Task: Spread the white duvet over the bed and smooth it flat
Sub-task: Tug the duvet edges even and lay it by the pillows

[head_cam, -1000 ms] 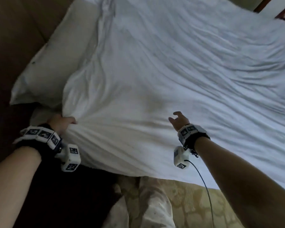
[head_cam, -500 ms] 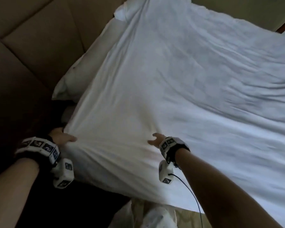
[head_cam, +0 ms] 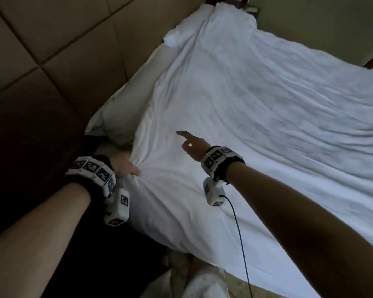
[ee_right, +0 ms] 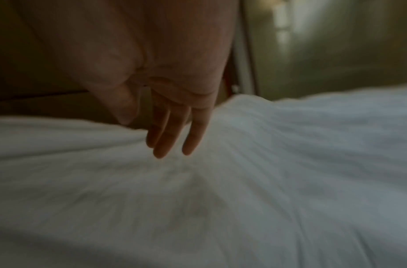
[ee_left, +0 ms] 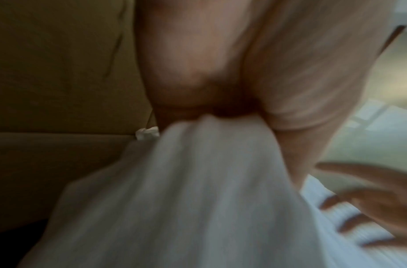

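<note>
The white duvet [head_cam: 256, 125] lies spread over most of the bed, wrinkled in long folds toward the right. My left hand [head_cam: 125, 166] grips a bunched corner of the duvet [ee_left: 209, 163] at the near left of the bed, with creases fanning out from the fist. My right hand [head_cam: 192, 143] hovers just above the duvet near its left part, fingers [ee_right: 166, 137] straight and loosely together, holding nothing. In the right wrist view the fingertips point down at the cloth [ee_right: 220, 190] with a small gap under them.
A white pillow [head_cam: 127, 100] lies along the duvet's left edge against the padded brown headboard [head_cam: 52, 50]. A second pillow [head_cam: 187, 31] shows at the far end. A patterned beige valance [head_cam: 235, 284] runs under the near edge. A dark gap [head_cam: 30, 147] lies at the left.
My right hand has lifted off the duvet and moved forward and left, fingers now stretched out. The left hand keeps its hold on the corner, and the duvet looks pulled tighter toward the headboard.
</note>
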`<state>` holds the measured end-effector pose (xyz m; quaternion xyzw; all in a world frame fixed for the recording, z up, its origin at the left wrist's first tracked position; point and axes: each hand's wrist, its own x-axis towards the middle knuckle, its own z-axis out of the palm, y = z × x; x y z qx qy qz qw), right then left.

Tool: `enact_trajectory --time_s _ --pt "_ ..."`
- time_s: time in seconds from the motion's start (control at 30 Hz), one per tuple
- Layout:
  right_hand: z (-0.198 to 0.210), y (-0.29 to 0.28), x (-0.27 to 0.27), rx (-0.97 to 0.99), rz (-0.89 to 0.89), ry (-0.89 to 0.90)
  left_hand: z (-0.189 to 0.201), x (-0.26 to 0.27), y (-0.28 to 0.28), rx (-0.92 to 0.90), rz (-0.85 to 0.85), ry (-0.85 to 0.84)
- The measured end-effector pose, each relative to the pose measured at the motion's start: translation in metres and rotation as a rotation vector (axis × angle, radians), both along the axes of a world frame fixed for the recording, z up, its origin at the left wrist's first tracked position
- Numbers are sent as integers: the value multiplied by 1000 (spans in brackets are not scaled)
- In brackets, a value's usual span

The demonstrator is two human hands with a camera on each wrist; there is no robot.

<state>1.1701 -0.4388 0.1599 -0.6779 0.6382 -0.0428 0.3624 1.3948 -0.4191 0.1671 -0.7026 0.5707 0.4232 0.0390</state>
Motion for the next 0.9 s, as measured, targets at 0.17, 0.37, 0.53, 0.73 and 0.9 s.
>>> enact_trajectory --time_s 0.17,0.37,0.53,0.73,0.9 --pt "21 -20 67 -389 647 457 15 14 17 -68 -121 21" --pt "7 -25 94 -385 836 750 14 33 34 1 -175 153" --pt "20 -25 62 -275 607 814 11 35 40 137 -213 161" --pt "39 1 -24 -210 437 827 17 -21 42 305 -393 106" --pt "69 42 -138 -124 136 801 31 -98 45 232 -636 -92"
